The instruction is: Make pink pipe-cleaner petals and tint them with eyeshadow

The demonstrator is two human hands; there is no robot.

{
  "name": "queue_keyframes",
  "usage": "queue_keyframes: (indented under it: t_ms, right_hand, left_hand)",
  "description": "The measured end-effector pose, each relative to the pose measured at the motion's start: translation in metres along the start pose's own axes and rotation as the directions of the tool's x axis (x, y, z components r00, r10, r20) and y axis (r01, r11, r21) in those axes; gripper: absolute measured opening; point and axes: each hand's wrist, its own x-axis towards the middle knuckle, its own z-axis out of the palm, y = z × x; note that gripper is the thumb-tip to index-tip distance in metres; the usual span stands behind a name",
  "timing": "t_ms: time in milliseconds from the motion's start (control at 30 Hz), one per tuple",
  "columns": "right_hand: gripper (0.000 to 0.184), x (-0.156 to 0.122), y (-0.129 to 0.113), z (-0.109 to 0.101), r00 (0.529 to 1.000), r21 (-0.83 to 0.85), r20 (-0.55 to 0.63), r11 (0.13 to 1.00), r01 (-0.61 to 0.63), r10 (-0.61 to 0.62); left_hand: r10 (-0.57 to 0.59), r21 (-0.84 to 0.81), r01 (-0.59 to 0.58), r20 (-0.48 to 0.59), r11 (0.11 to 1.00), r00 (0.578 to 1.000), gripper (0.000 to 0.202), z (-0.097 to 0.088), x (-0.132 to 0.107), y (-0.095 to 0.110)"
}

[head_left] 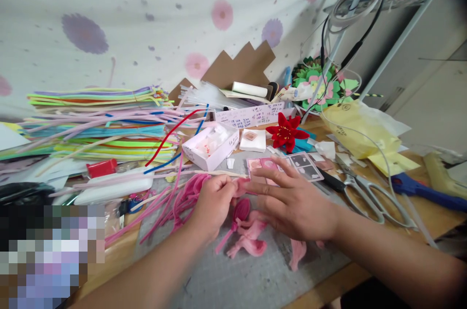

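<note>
My left hand (215, 207) is closed in a pinch on a small pink fuzzy petal (241, 185) above the grey cutting mat (204, 270). My right hand (295, 202) reaches in from the other side, fingers stretched out and apart, the tips at the petal's right edge; its thumb is hidden. Below the hands lie a darker pink looped petal (241, 211) with a stem and several light pink petals (251, 241). Looped pink pipe cleaners (186, 197) lie left of my left hand.
Bundles of coloured pipe cleaners (98, 129) fill the left. Behind the hands are a white box (211, 146), a pink and black card (306, 167) and a red flower (286, 133). Scissors (365, 192) and a blue-handled tool (426, 192) lie right.
</note>
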Motion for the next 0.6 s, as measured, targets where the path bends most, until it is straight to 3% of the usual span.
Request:
queue_keyframes:
  t_ms: [433, 533, 600]
  right_hand:
    - [0.014, -0.003, 0.0, -0.002, 1.0, 0.078, 0.004, 0.997, -0.008, 0.008]
    - [0.018, -0.012, 0.021, 0.0, 0.981, 0.063, 0.028, 0.979, -0.192, 0.191]
    - [0.02, -0.021, 0.04, 0.003, 0.928, 0.014, 0.085, 0.931, -0.366, 0.363]
  left_hand:
    - [0.085, -0.065, -0.082, 0.035, 0.994, 0.996, 0.028, -0.002, 0.001, 0.005]
    - [0.099, -0.113, -0.092, 0.063, 0.989, 0.993, 0.03, -0.003, 0.001, 0.005]
    - [0.092, -0.169, -0.078, 0.076, 0.982, 0.993, 0.029, -0.002, 0.002, 0.006]
